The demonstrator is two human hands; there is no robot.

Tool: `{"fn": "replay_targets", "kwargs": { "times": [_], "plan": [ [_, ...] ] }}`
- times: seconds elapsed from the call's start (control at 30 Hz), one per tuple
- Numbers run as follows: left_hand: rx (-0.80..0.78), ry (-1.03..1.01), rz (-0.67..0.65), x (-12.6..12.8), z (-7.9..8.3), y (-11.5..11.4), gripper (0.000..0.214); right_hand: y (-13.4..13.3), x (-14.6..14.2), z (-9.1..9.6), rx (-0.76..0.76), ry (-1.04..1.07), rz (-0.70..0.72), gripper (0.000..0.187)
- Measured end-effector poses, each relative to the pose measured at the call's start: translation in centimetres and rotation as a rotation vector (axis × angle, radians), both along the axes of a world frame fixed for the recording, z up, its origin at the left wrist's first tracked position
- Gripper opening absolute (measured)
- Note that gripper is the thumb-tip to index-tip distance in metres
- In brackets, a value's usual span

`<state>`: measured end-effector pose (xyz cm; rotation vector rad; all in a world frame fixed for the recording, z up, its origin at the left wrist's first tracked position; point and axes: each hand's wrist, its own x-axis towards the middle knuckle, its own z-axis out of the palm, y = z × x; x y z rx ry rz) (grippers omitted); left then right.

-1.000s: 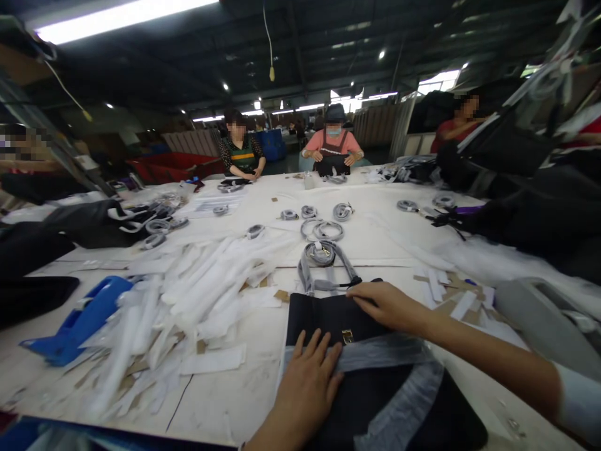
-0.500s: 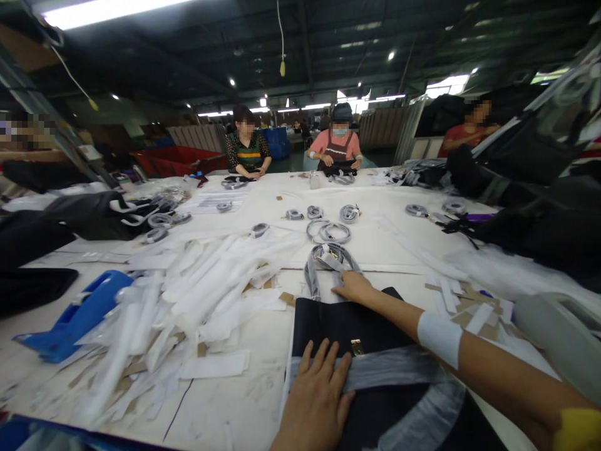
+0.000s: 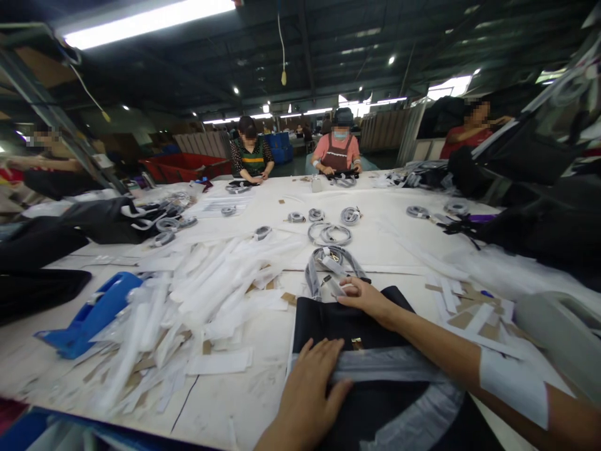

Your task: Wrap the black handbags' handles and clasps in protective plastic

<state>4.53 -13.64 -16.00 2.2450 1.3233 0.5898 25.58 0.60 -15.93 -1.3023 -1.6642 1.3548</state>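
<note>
A black bag (image 3: pixel 323 322) with a small gold clasp (image 3: pixel 357 343) lies in front of me. A handle wrapped in grey-white film (image 3: pixel 389 364) crosses its front. My left hand (image 3: pixel 312 382) lies flat on the bag, left of the clasp, fingers stretched. At the bag's top edge is my right hand (image 3: pixel 369 299), its fingers slightly bent and apart, holding nothing that I can make out. Close to those fingertips are a pale tag (image 3: pixel 335 285) and a film-wrapped strap (image 3: pixel 310 275) with gold metal fittings, looped beyond the bag.
Several coiled wrapped straps (image 3: pixel 350 215) lie across the white table (image 3: pixel 263 388). White film strips (image 3: pixel 211 282) and card scraps spread at left, beside a blue tape dispenser (image 3: pixel 101 313). A grey object (image 3: pixel 554 332) stands at right. Two people work across the table; others are at the sides.
My right hand has drawn back slightly from the looped strap towards the bag, and a metal fitting now shows beside the tag. My left hand stays on the bag, its fingers closer together.
</note>
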Motion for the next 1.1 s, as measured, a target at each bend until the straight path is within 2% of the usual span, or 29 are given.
{"fn": "replay_targets", "kwargs": {
  "times": [0.07,0.1,0.17,0.23,0.37,0.5,0.6,0.7,0.83,1.0,1.1],
  "plan": [
    [-0.117,-0.143,0.100,-0.4,1.0,1.1,0.050,-1.4,0.7,0.3,0.031,0.060,0.069,0.063],
    [-0.170,-0.206,0.142,-0.6,1.5,1.8,0.050,-1.9,1.1,0.4,0.057,0.067,0.100,0.061],
    [-0.231,-0.260,0.182,-0.7,2.3,3.4,0.051,-2.6,1.7,0.4,0.143,0.032,0.140,0.042],
    [-0.230,-0.217,0.164,-0.4,2.9,4.9,0.057,-3.2,2.1,0.4,0.251,-0.034,0.140,0.023],
    [-0.118,-0.092,-0.025,1.2,3.6,6.4,0.056,-3.9,2.5,0.6,0.412,-0.155,0.159,0.023],
    [0.029,0.078,-0.153,2.8,4.2,6.1,0.058,-4.3,3.1,0.8,0.453,-0.278,0.232,0.026],
    [-0.017,0.133,-0.143,3.1,4.1,5.3,0.046,-4.9,3.9,0.6,0.450,-0.315,0.298,0.025],
    [-0.116,0.093,-0.129,2.9,3.8,4.3,0.034,-6.2,4.8,0.4,0.453,-0.410,0.407,0.027],
    [-0.152,0.090,-0.189,2.6,3.4,3.7,0.017,-8.0,5.6,1.0,0.457,-0.502,0.464,0.032],
    [-0.048,0.170,-0.199,3.1,3.0,4.7,0.026,-8.8,5.8,2.5,0.418,-0.534,0.519,0.036],
    [0.055,0.293,-0.275,3.9,2.7,5.7,0.030,-9.0,5.9,2.8,0.380,-0.506,0.537,0.043]
  ]
}}
